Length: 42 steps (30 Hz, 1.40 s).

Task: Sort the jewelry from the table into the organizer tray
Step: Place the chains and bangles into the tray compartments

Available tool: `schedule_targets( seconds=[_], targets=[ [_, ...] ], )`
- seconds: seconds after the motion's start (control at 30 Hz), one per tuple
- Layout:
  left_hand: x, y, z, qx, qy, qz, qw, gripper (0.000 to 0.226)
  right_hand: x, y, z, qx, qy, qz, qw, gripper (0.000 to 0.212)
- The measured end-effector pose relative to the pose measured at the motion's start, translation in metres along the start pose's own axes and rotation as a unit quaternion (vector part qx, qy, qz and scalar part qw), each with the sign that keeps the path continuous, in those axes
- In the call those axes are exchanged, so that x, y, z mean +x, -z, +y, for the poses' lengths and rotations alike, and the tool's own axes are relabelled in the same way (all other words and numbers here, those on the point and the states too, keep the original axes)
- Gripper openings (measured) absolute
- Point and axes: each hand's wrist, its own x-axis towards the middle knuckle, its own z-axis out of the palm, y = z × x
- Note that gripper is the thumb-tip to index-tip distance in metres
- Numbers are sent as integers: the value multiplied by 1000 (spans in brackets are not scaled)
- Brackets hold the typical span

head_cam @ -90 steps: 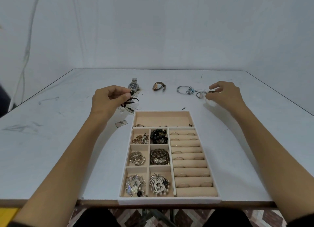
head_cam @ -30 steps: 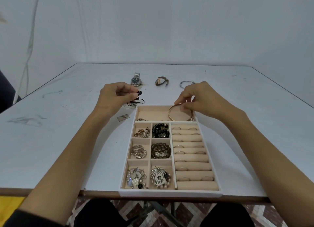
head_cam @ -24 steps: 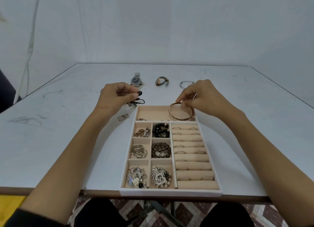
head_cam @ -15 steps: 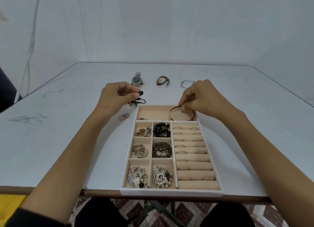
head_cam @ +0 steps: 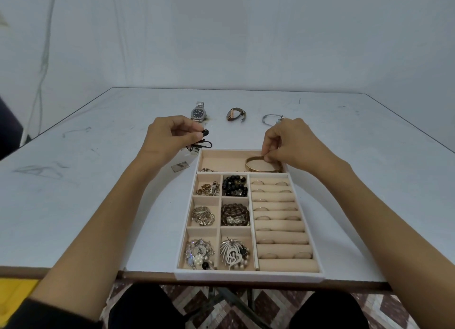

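The beige organizer tray lies at the table's near edge, its small compartments full of beads, charms and rings. A gold bangle rests in the wide top compartment, with my right hand pinching its far rim. My left hand hovers just left of the tray's top corner, holding a black cord necklace with a small black bead. On the table beyond lie a silver watch, a brown strap watch and a silver bangle.
A small flat metallic tag lies on the white table left of the tray. The table's front edge runs just below the tray, with my knees and a patterned floor underneath. A white wall stands behind.
My right hand has brought the gold bangle from the far right of the table into the tray's top compartment and lowered it flat. My left hand has kept still with the black cord.
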Motion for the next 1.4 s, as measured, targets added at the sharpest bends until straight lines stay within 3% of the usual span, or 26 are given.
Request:
schedule_targets(
  seconds=[0.17, 0.27, 0.37, 0.53, 0.7, 1.23, 1.4],
  targets=[
    [0, 0, 1, -1, 2, 5, 1000, 14, 0, 2, 1, 15, 6, -12, 1000, 13],
    [0, 1, 1, -4, 0, 5, 1000, 13, 1, 6, 4, 39, 2, 25, 999, 8],
    [1, 3, 1, -11, -4, 10, 1000, 13, 2, 8, 12, 44, -30, 46, 998, 18],
    [2, 5, 2, -25, 4, 19, 1000, 14, -16, 12, 31, -20, -106, -65, 992, 38],
    [0, 4, 5, -37, 5, 9, 999, 14, -34, -8, 43, -114, -128, -146, 974, 51],
    [-48, 4, 32, -83, 4, -50, 995, 20, -46, -25, 50, -160, -118, -75, 977, 54],
    [-67, 17, 37, -35, -16, -79, 996, 17, -46, -25, 50, -157, -117, -70, 978, 54]
  ],
)
